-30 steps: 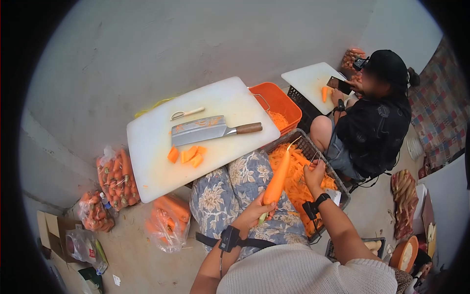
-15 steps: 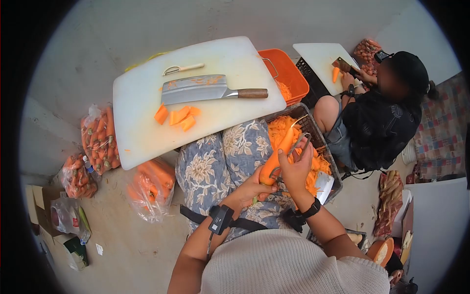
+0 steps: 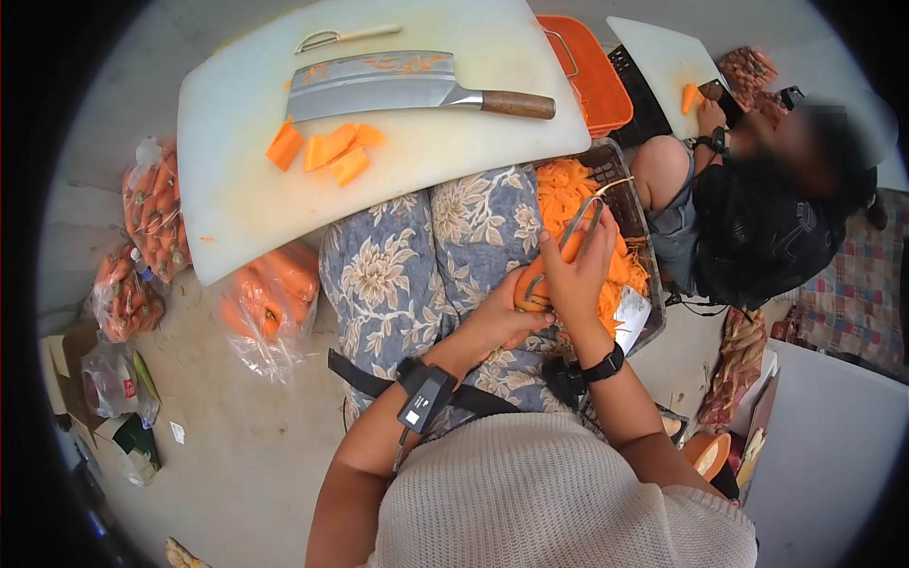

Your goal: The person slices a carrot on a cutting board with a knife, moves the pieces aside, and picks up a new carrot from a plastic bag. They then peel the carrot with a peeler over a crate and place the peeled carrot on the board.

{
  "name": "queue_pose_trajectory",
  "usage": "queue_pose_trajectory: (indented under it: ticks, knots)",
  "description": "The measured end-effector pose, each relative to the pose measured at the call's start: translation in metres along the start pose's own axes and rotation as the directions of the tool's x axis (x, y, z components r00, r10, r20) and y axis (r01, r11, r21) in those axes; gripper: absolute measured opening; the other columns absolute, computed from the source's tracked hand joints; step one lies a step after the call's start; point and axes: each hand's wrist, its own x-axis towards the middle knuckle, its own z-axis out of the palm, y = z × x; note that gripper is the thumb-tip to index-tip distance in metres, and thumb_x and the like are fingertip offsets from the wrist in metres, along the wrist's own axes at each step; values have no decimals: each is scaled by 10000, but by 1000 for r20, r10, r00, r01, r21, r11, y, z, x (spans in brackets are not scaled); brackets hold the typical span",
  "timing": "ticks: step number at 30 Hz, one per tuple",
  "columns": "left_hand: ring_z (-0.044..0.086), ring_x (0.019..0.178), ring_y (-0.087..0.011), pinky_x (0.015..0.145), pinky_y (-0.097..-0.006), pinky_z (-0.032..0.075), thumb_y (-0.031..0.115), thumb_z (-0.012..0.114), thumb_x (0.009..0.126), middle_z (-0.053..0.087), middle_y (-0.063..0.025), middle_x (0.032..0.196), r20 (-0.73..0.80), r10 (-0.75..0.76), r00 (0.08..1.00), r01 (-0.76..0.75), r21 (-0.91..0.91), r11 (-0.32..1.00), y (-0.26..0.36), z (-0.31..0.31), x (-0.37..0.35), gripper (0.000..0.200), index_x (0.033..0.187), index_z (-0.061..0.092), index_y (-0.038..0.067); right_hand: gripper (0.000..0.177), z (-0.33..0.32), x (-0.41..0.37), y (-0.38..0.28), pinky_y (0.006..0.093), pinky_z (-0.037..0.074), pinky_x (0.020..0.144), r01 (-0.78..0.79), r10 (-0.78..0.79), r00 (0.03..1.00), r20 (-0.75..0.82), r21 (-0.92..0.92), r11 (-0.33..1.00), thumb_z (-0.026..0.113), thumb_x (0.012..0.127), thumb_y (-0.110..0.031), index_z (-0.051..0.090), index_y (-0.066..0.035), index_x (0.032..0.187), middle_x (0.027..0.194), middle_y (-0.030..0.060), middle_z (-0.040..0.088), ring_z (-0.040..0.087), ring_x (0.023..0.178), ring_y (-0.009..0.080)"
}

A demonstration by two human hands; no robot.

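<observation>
My left hand (image 3: 497,317) is wrapped round the thick end of a carrot (image 3: 537,294), low over my lap. In my right hand (image 3: 576,284) is a metal peeler (image 3: 577,223), lying along the carrot with its blade end by the thick end. My right fingers hide much of the carrot. Right beneath both hands, a dark plastic crate (image 3: 652,248) holds a heap of orange peelings (image 3: 565,192). A white cutting board (image 3: 237,204) in front of me carries a cleaver (image 3: 379,92), several carrot chunks (image 3: 329,149) and a second, pale-handled peeler (image 3: 348,37).
An orange bin (image 3: 606,90) stands behind the crate. At the right, another person (image 3: 757,213) works at a smaller cutting board (image 3: 663,66). Bags of carrots (image 3: 270,298) lie on the floor at the left, near a cardboard box (image 3: 71,360).
The view has shifted, so the board and cleaver sit higher in the frame. The carrot's thin end, visible before, is now mostly hidden by my right hand. The other person's head has moved.
</observation>
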Motion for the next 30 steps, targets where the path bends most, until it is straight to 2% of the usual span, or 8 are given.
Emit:
queue_pose_trajectory:
  ticks: [5, 8, 9, 11, 18, 24, 26, 30]
  knots:
    - [384, 395, -28, 344, -185, 284, 30, 701, 807, 563, -42, 812, -18, -15, 1000, 15, -37, 999, 4, 3, 0, 722, 1385, 272, 89, 403, 2, 6, -1, 407, 388, 942, -38, 38, 999, 28, 26, 999, 742, 752, -133, 483, 66, 989, 1287, 258, 391, 456, 1139, 359]
    - [382, 394, -32, 343, -188, 285, 19, 686, 810, 548, -38, 807, -28, -10, 1000, 10, -29, 1000, 7, 4, 0, 713, 1384, 266, 69, 406, 4, 8, 6, 401, 391, 938, 15, -15, 1000, 27, -24, 1000, 754, 745, -138, 490, 53, 988, 1280, 249, 404, 464, 1129, 346]
    - [382, 394, -32, 343, -188, 285, 19, 686, 810, 548, -38, 807, -27, -25, 999, 24, -39, 999, 8, 5, -1, 713, 1384, 266, 69, 406, 5, 8, 7, 401, 391, 938, 3, -1, 999, 35, -32, 999, 754, 745, -138, 490, 53, 988, 1280, 249, 404, 464, 1129, 346]
    - [381, 393, -35, 343, -192, 286, 5, 670, 812, 537, -38, 804, -34, -3, 999, 2, -38, 999, 10, 6, 0, 701, 1381, 263, 50, 404, 5, 10, 7, 406, 392, 942, -146, 142, 988, 54, 94, 985, 765, 733, -142, 496, 32, 980, 1266, 243, 425, 467, 1145, 351]
    - [376, 394, -33, 342, -193, 282, -5, 656, 808, 525, -35, 798, -33, 2, 999, -3, -39, 999, 9, 6, 0, 691, 1374, 262, 34, 404, 8, 14, 16, 408, 405, 934, -125, 123, 991, 46, 37, 991, 768, 729, -155, 496, 17, 974, 1234, 231, 455, 480, 1138, 345]
    - [377, 396, -35, 344, -195, 281, -5, 653, 800, 522, -34, 793, -18, 9, 1000, -10, -45, 999, 6, 4, 1, 676, 1358, 272, 31, 554, 9, 18, 19, 383, 413, 918, -207, 197, 977, 83, 134, 969, 773, 724, -161, 485, 64, 1139, 1093, 148, 486, 495, 1048, 282]
    - [377, 392, -37, 345, -196, 282, -7, 654, 798, 522, -33, 785, -33, 2, 999, -3, -57, 998, 7, 5, 1, 677, 1357, 274, 31, 502, 12, 18, 24, 275, 472, 781, -65, 64, 998, 20, 35, 997, 759, 768, -167, 506, 32, 1154, 1007, 71, 517, 537, 882, 131]
    - [380, 393, -37, 344, -197, 281, -7, 654, 797, 526, -34, 793, -38, -6, 999, 4, -45, 999, 8, 6, 0, 677, 1357, 276, 34, 459, 13, 19, 28, 275, 471, 777, -88, 88, 996, 8, 80, 993, 761, 766, -167, 529, 33, 1108, 1003, 74, 521, 536, 886, 135]
